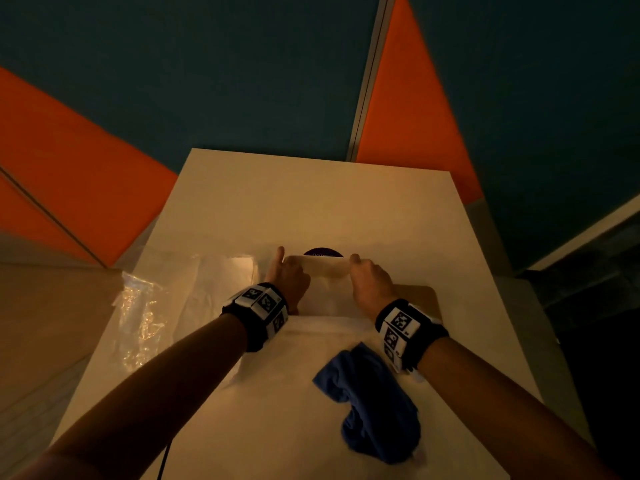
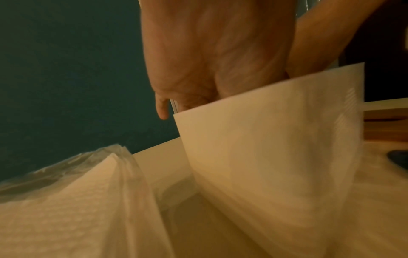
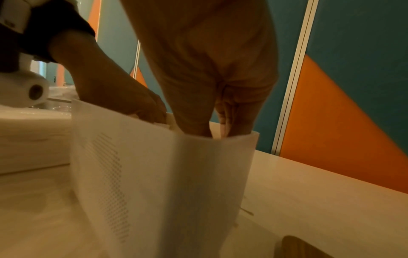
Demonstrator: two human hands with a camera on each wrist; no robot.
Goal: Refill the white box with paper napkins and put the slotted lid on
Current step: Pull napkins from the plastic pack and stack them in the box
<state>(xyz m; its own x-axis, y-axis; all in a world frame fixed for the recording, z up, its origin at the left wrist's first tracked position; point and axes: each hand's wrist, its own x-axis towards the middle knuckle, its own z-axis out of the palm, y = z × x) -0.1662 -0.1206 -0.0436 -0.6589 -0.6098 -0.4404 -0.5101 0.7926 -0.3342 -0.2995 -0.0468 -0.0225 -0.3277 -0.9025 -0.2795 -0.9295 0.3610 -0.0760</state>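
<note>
Both hands hold one bent stack of white paper napkins (image 1: pixel 320 271) at the table's middle. My left hand (image 1: pixel 289 275) grips its left end with the index finger sticking out straight. My right hand (image 1: pixel 369 280) grips the right end. The right wrist view shows the napkins (image 3: pixel 154 174) folded into a U, with fingers of my right hand (image 3: pixel 209 69) tucked inside the fold. The stack (image 2: pixel 276 139) dips towards the open white box (image 2: pixel 174 218) below it. A pale wooden lid (image 1: pixel 420 297) lies flat just right of my right wrist; its slot is hidden.
An opened plastic pack of napkins (image 1: pixel 225 282) lies left of my left hand, with crumpled clear wrap (image 1: pixel 138 323) beside it. A blue cloth (image 1: pixel 374 403) sits near the table's front. A dark round object (image 1: pixel 323 252) stands behind the napkins. Teal and orange walls surround the white table (image 1: pixel 311 202).
</note>
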